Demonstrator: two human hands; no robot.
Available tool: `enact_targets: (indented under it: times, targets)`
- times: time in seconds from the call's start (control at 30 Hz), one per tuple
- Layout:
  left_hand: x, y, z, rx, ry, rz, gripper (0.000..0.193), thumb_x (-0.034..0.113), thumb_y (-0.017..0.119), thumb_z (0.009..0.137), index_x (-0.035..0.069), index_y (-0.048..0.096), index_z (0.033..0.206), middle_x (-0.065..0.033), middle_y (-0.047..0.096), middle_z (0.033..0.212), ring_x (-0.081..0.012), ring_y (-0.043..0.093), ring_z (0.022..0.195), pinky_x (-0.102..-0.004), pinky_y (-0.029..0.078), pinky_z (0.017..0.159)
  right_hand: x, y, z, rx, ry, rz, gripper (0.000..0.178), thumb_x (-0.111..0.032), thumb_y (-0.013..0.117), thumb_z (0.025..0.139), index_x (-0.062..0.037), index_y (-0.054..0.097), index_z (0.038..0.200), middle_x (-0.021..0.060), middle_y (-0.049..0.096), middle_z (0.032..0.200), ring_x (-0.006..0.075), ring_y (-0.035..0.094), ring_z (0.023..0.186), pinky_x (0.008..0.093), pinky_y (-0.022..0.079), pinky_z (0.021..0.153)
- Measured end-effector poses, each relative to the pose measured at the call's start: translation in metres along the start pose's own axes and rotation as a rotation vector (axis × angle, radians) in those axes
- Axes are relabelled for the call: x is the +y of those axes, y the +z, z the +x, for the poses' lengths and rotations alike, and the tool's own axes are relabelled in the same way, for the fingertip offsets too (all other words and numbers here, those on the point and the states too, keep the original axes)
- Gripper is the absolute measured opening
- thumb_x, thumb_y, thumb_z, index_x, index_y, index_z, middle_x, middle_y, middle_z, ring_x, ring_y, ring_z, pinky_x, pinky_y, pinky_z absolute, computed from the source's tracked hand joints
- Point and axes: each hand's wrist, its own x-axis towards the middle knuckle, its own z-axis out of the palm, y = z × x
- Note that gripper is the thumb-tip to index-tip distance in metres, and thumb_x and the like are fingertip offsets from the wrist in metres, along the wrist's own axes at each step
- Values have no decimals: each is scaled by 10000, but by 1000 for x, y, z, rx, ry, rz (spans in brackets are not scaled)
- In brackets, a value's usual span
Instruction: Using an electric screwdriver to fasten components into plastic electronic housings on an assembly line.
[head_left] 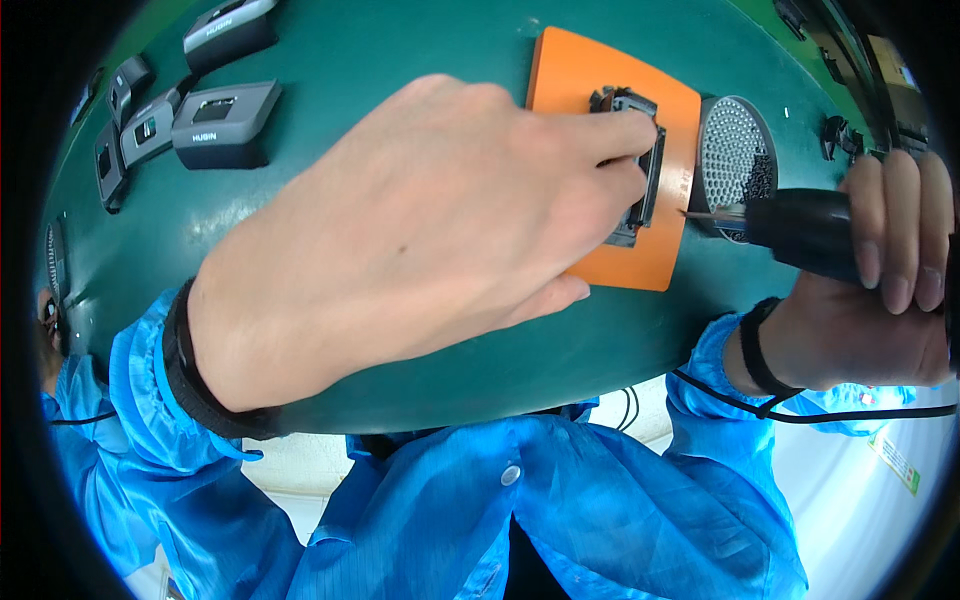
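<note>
My left hand (430, 200) reaches across the middle with bent fingers closed on a small black plastic part (652, 185). That part sits on an orange fixture plate (655, 262); my fingers cover much of it. At the right, my right hand (880, 270) wraps round a black electric screwdriver (805, 228). Its thin bit points left and ends over the plate's right edge, apart from the black part. Just beyond the bit stands a round grey screw tray (733, 140) with a dimpled surface and a dark cluster of screws.
Several grey and black housings (225, 130) lie at the far left of the green table (400, 45). Small black parts (840, 135) are at the far right. A black cord (850, 412) runs by my right wrist. Another person's hand (48, 330) shows at the left edge.
</note>
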Motion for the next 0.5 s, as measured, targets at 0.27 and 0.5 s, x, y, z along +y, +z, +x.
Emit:
enact_targets:
  times: [0.27,0.5]
  targets:
    - [-2,3,3,67,21,42,546,263,871,728,59,649,1183,-38,634,1282,-330,689,883,-410,537,669,30,20,-9,-50,54,-125,218,-319,515,1003,-116,573,946,-5,464,588,118,426,414,300,388,372]
    - [-7,9,0,155,57,-17,516,255,845,761,57,653,1197,-43,637,1293,-342,693,896,-418,541,676,38,23,-8,-51,84,-138,219,-310,498,1012,-107,565,963,-12,459,600,110,421,434,292,389,407]
